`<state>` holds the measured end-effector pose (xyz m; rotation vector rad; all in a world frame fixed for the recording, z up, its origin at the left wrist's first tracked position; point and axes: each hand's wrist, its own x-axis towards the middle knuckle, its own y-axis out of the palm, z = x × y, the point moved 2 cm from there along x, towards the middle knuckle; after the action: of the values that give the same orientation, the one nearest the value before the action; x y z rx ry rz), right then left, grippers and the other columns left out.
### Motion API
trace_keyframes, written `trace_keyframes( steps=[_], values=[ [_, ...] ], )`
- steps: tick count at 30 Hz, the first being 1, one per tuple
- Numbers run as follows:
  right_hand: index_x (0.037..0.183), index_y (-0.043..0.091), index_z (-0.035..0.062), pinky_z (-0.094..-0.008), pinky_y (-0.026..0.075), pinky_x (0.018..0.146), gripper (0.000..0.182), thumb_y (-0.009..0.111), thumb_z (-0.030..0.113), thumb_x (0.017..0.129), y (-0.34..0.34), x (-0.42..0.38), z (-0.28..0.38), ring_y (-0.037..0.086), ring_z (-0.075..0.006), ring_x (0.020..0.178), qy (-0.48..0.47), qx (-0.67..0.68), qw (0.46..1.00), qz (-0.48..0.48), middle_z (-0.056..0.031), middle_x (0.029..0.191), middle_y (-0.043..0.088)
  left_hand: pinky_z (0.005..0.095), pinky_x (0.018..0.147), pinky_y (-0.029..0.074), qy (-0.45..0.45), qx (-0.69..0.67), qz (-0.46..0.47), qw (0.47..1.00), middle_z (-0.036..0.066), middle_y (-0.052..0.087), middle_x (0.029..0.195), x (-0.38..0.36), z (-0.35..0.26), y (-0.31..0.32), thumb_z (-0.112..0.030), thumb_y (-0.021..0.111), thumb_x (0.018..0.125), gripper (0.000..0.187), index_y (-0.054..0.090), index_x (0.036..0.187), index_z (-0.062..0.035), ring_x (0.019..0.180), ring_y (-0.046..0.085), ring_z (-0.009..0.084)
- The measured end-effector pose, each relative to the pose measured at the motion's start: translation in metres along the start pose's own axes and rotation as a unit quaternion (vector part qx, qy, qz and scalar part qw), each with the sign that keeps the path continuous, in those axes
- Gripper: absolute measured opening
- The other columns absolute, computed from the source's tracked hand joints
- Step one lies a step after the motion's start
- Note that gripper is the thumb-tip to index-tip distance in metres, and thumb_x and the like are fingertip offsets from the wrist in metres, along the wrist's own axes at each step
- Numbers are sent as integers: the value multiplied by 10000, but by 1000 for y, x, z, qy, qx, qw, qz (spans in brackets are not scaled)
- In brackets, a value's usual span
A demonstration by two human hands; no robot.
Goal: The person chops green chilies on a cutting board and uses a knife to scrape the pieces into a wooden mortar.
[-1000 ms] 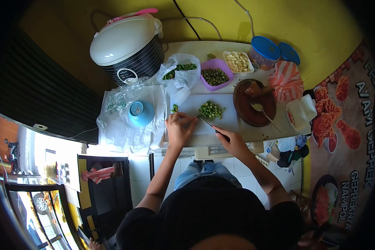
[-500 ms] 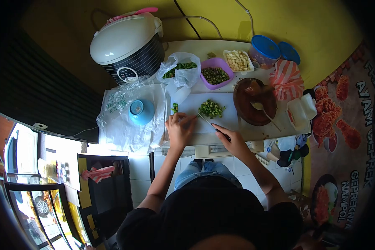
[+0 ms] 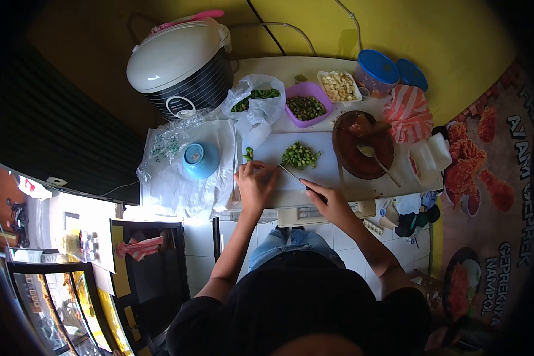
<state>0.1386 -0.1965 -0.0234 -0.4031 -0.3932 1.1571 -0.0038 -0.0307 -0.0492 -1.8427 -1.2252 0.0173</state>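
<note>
My right hand (image 3: pixel 326 202) is closed around the dark handle of a knife (image 3: pixel 292 174), its blade slanting up and left over the white cutting board (image 3: pixel 326 175). Beside the blade's tip, my left hand (image 3: pixel 255 185) has its fingers pinched together low on the board; whatever they hold is hidden. A heap of chopped green chili (image 3: pixel 301 155) lies just beyond the knife. Some larger green chili pieces (image 3: pixel 248 154) rest at the board's left edge, above my left fingers.
Behind the board stand a plastic bag of green chilies (image 3: pixel 261 95), a purple bowl (image 3: pixel 305 89) and a tray of pale pieces (image 3: pixel 339 87). To the right sits a stone mortar (image 3: pixel 353 163) with a spoon. An upturned blue bowl (image 3: pixel 200 160) and rice cooker (image 3: pixel 181 59) are at left.
The knife and my right hand have shifted slightly left, bringing the blade's tip closer to my left fingers. My left hand stays in nearly the same place.
</note>
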Motion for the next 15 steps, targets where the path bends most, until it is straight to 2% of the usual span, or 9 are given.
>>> trace_keyframes(
  steps=[1,4,7,10,13,15],
  values=[
    [1333,598,133,-311,492,717,356,582,191,982,-2,0,4,543,-172,672,39,3,999,21,-218,899,658,386,908,332,1,-1,0,1000,-5,615,949,0,1,0,-217,796,750,161,794,907,-182,965,534,210],
    [1331,597,130,-314,495,720,358,585,202,980,1,2,5,579,-203,680,76,-4,996,36,-215,904,657,389,892,335,8,-4,-6,1000,-13,608,953,0,3,2,-209,795,744,141,791,884,-190,965,536,210],
    [1333,601,160,-323,489,647,357,584,222,981,11,8,-5,569,-228,605,-25,-12,999,-28,-193,807,644,397,870,339,14,-4,-14,1000,-24,599,962,0,6,3,-213,787,742,118,785,860,-205,966,537,212],
    [1330,607,199,-335,460,567,352,583,240,982,13,11,-4,518,-226,518,50,-57,997,5,-171,697,606,400,874,338,8,-5,-9,1000,-22,589,970,-1,6,4,-209,786,738,125,787,863,-207,970,531,217],
    [1324,614,225,-352,438,526,345,584,249,981,13,5,-12,474,-226,468,19,-65,998,-12,-161,635,570,402,872,337,14,2,-13,1000,-19,578,975,-2,6,2,-210,785,736,130,788,865,-209,972,524,221],
    [1336,602,172,-298,427,559,357,583,210,982,7,2,-9,428,-139,556,38,-55,998,8,-100,663,537,402,870,336,17,0,-13,1000,-17,572,976,-2,6,3,-216,786,736,131,790,867,-209,975,520,223]
  ],
)
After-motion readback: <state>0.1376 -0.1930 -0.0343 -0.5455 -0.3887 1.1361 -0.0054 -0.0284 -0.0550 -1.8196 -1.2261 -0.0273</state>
